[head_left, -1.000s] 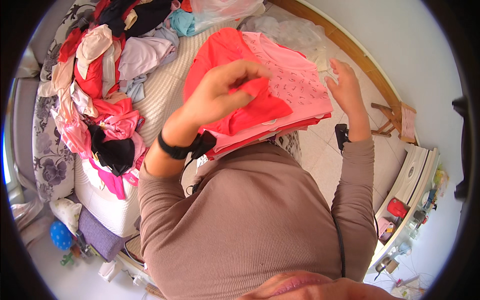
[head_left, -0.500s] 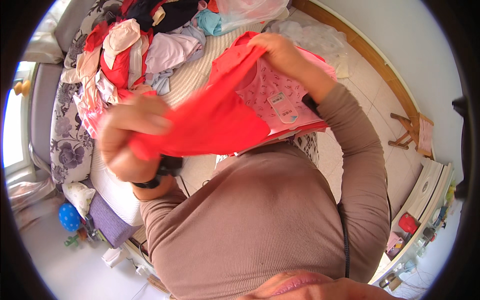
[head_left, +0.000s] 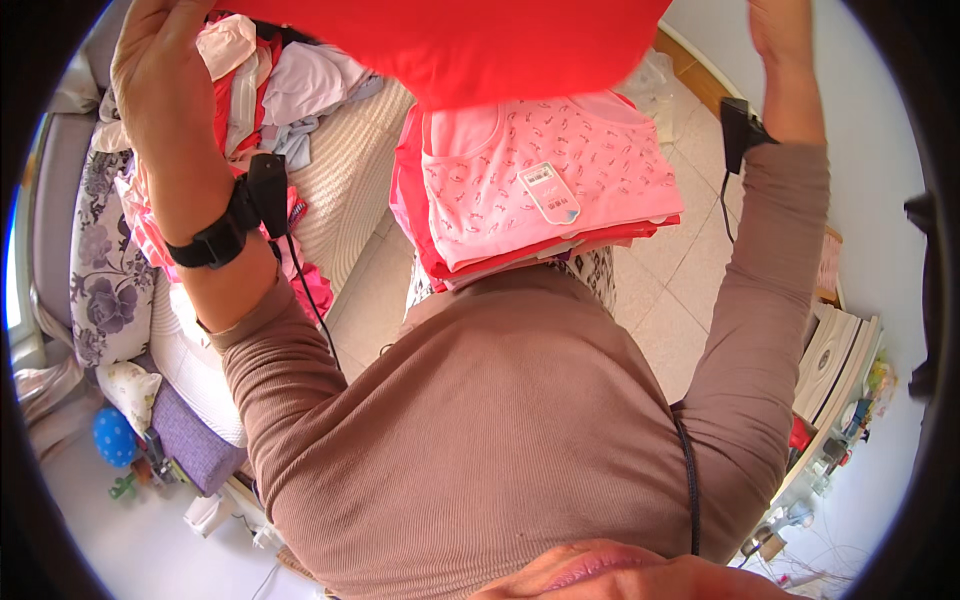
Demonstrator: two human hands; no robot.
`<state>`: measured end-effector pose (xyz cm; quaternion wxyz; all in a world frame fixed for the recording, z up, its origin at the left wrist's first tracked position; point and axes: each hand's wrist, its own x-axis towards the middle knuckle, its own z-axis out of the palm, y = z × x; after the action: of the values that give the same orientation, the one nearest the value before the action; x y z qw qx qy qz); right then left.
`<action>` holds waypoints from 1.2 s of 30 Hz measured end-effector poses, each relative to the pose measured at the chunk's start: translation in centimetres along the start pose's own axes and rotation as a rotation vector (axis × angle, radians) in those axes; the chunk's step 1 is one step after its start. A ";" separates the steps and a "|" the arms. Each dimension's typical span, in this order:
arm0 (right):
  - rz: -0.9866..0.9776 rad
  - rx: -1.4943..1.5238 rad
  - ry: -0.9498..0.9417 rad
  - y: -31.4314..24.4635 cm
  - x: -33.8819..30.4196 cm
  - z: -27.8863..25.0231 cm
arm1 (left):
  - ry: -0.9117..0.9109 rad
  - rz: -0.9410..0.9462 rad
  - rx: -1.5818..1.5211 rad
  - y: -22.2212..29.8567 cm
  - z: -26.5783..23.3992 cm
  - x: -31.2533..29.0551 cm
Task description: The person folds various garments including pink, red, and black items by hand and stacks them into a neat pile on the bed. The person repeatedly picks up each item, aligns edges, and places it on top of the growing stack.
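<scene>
Red garment (head_left: 490,45): between left hand (head_left: 162,60) and right hand (head_left: 782,28), over pink clothing stack (head_left: 555,190); both hands cropped, opening and grip indeterminable.

red garment (head_left: 480,45): top cropped | left hand (head_left: 160,65), right hand (head_left: 785,30): fingers cropped above

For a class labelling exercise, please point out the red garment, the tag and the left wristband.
Red garment (head_left: 480,48): head view, middle of its visible cloth.
Tag (head_left: 549,194): head view, middle of its face.
Left wristband (head_left: 212,243): head view, on its black strap.
</scene>
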<state>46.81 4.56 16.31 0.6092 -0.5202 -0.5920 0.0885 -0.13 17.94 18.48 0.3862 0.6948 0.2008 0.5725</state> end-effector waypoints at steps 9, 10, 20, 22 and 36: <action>0.098 -0.508 -0.166 -0.4 -18.4 -4.9 | -0.643 -0.029 0.251 2.0 4.7 -16.2; 0.097 -0.543 -0.228 0.3 -20.8 -4.4 | -0.703 -0.072 0.261 1.2 5.5 -18.3; 0.278 -0.641 -0.376 1.8 -30.9 -3.5 | -0.856 -0.285 0.202 -1.4 5.8 -25.2; 0.262 -0.715 -0.474 1.9 -30.5 -3.9 | -0.914 -0.278 0.176 -1.4 5.7 -24.8; 0.292 -0.680 -0.445 0.5 -24.9 -5.3 | 0.573 -0.266 1.480 -13.8 -23.3 -19.7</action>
<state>44.32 -16.04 1.52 0.2417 -0.7380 -0.6245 0.0838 -25.23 19.43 -3.65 -0.1757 0.5670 0.7005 0.3962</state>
